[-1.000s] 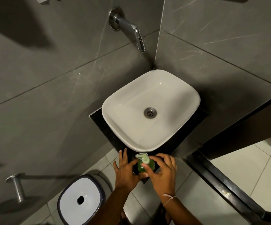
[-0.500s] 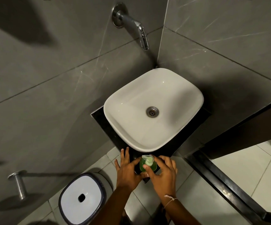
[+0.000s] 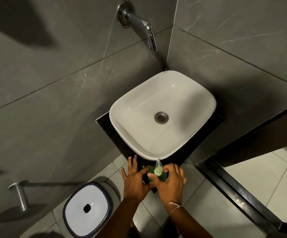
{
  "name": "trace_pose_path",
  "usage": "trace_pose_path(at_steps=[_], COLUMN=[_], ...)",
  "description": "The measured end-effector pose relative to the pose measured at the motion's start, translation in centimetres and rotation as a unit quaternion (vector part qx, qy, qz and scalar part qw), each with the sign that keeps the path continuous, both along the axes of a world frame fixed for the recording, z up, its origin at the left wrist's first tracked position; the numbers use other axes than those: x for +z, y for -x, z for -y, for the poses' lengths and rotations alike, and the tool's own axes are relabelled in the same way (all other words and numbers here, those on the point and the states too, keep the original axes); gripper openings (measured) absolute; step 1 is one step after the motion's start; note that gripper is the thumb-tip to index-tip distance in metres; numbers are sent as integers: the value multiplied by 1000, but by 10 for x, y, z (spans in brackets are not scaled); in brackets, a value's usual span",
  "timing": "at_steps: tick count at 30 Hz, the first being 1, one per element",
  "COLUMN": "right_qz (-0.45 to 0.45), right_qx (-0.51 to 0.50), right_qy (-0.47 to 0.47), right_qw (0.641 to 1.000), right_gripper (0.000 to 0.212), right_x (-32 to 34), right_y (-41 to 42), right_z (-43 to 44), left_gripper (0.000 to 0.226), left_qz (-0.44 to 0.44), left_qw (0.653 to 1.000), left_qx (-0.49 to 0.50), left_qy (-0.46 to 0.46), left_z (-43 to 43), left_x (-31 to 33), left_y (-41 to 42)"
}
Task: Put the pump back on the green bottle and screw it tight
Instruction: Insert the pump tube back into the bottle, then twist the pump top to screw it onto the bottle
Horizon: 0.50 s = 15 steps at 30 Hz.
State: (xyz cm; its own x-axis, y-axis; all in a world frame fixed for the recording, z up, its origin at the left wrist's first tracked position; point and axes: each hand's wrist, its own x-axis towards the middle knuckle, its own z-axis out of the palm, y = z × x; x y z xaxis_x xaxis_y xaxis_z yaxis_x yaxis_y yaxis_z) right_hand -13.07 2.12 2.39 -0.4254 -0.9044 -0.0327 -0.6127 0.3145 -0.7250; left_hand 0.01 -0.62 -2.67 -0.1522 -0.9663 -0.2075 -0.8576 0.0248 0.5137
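The green bottle stands on the near corner of the black counter, just in front of the white basin. Its pale pump sits on the bottle's top, the nozzle pointing away from me toward the basin. My left hand rests against the bottle's left side, thumb on it and fingers spread over the counter edge. My right hand wraps the bottle from the right, with fingertips at the pump's collar. The lower part of the bottle is hidden by my hands.
A white basin with a metal drain fills the counter. A chrome tap juts from the grey tiled wall above it. A white-lidded bin stands on the floor at lower left, beside a metal wall fitting.
The pump's nozzle has turned from pointing left to pointing away toward the basin. My right fingers have shifted around the collar. My left hand stays against the bottle.
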Motion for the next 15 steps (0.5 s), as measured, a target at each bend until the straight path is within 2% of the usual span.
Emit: trace_pose_path(at_steps=[3, 6, 11, 15], right_qz=[-5, 3, -6, -15], right_qx=[42, 32, -7, 19], right_qy=[18, 30, -18, -20], right_qw=[999, 999, 1000, 1000], right_gripper=[49, 31, 52, 55], right_x=[0, 1, 4, 1], right_y=[5, 9, -5, -2], right_z=[-5, -4, 5, 2], left_gripper=[65, 70, 60, 59], left_qz=[2, -5, 2, -2], left_qw=[1000, 1000, 1000, 1000], left_qx=[-2, -8, 3, 3], left_qy=[-1, -2, 2, 1], left_z=[0, 0, -1, 0], left_x=[0, 1, 1, 1], left_y=[0, 0, 1, 1])
